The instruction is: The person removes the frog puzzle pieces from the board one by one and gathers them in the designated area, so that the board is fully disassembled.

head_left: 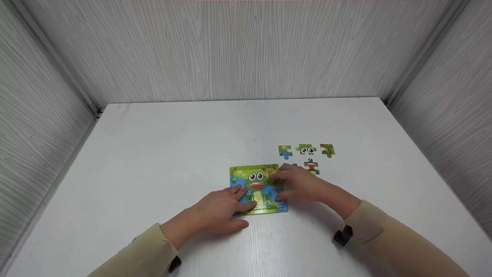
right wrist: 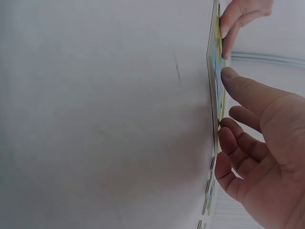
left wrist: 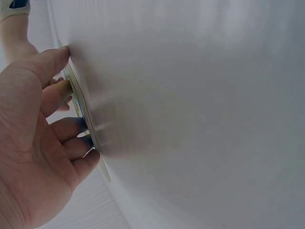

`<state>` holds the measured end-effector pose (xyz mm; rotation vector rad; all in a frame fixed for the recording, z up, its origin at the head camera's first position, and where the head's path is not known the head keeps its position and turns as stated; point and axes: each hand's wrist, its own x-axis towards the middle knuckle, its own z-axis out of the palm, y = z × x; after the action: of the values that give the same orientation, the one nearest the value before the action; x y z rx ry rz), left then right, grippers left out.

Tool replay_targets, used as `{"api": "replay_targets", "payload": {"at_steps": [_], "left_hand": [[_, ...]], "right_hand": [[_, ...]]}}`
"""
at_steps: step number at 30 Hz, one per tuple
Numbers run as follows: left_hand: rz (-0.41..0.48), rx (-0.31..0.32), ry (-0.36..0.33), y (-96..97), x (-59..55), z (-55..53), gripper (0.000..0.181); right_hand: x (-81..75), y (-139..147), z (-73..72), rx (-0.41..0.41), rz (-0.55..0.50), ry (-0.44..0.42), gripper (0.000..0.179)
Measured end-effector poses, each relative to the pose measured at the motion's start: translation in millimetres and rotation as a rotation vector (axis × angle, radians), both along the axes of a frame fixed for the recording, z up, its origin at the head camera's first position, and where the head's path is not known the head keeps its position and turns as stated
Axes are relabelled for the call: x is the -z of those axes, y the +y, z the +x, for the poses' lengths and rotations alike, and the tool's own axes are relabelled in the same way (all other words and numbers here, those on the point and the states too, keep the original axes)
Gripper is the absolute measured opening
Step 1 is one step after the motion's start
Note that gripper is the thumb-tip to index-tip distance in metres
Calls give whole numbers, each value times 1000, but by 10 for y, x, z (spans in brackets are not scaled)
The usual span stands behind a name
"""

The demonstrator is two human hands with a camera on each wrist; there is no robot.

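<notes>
the frog puzzle board (head_left: 253,166) is laid flat on the white table (head_left: 173,142), between the two hands, and a green frog with round eyes and a red mouth is shown on its face.

the left hand (head_left: 217,209) is placed at the left and near side of the board. its fingers are spread and extended, with the fingertips rested on the board's face; the thumb is set well apart from them, just beside the near edge. nothing is pinched by this hand.

the right hand (head_left: 301,182) is placed over the right side of the board. the thumb is held apart from the index finger, so that a clear gap is left between them, and the board is touched by the thumb tip. the remaining fingers are loosely bent near the board's right edge. no piece is seen in the grip, although the contact under these fingertips cannot be fully confirmed, as the board is viewed nearly edge-on from the wrist.

loose pieces are arranged in two rows beyond the right hand. in the far row are found a green-and-blue piece (head_left: 285,150), an eyes piece (head_left: 306,149) and a green piece (head_left: 328,149). in the nearer row, a mouth piece (head_left: 311,167) is set beside another piece (head_left: 294,165) (mostly covered by the right hand).
</notes>
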<state>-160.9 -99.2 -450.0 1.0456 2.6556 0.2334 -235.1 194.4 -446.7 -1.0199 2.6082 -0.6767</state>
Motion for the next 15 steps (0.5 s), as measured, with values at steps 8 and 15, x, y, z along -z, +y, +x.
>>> {"api": "replay_targets", "payload": {"at_steps": [8,15], "left_hand": [[-2,-1,-8,8,-4,-16,58],[17,-1,-9,0,-16,9,57]], "right_hand": [[-3,8,12,51,9,-57,59],[26,-10,24,69,40,-58,61]]}}
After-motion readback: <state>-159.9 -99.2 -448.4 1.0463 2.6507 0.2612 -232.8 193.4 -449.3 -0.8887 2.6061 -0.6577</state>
